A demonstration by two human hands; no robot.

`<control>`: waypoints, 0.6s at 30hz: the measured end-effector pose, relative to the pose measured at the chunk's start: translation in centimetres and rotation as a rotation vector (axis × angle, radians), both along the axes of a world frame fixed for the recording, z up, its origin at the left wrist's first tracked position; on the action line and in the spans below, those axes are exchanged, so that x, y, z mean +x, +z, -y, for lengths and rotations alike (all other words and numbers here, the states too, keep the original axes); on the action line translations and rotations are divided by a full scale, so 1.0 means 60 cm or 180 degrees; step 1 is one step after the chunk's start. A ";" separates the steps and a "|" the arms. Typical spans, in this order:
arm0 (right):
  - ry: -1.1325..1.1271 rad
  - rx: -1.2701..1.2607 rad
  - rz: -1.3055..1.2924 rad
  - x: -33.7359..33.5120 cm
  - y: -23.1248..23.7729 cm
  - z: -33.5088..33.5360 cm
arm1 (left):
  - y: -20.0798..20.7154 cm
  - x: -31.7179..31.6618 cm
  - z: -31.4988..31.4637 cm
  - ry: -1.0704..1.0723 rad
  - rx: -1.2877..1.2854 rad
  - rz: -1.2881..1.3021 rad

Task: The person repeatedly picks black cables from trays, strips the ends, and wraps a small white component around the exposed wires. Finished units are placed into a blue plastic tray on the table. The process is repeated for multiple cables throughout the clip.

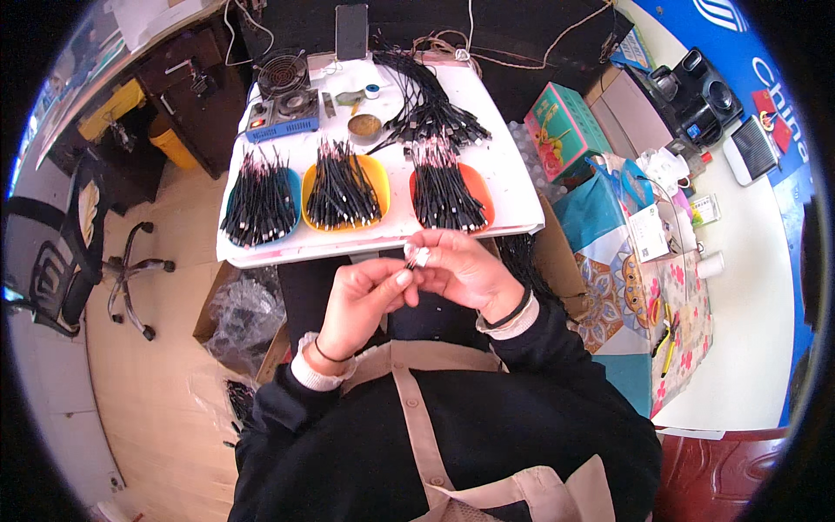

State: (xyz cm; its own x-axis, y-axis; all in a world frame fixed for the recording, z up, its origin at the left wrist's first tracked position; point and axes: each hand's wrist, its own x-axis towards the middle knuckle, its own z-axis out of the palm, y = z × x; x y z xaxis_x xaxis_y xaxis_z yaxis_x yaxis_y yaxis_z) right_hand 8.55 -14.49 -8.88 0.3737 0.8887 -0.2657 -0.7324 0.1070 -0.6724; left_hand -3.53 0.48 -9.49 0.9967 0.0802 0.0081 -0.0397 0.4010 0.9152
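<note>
My left hand and my right hand meet just in front of the table's near edge. Both are closed, their fingertips pinching a small dark wire-like piece that is mostly hidden. Something white shows at the right fingertips; I cannot tell if it is a wrap or a part. Beyond my hands, bundles of short black cables with pinkish ends lie in a blue tray, a yellow tray and an orange tray.
The white table also bears a loose heap of black cables, a round tin, a blue-based device and a small fan. Cartons stand right of it. An office chair is at left.
</note>
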 end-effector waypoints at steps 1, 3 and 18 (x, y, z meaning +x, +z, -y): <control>0.0166 -0.0053 0.0121 0.012 -0.006 -0.008 | -0.003 0.001 -0.005 0.0012 -0.0009 -0.0100; 0.0422 -0.0161 0.0670 0.063 -0.007 -0.009 | -0.011 0.009 -0.012 0.0116 -0.0144 -0.0133; -0.0692 -0.4001 0.5774 0.495 -0.054 -0.170 | -0.026 0.019 -0.047 0.0428 -0.0295 -0.0245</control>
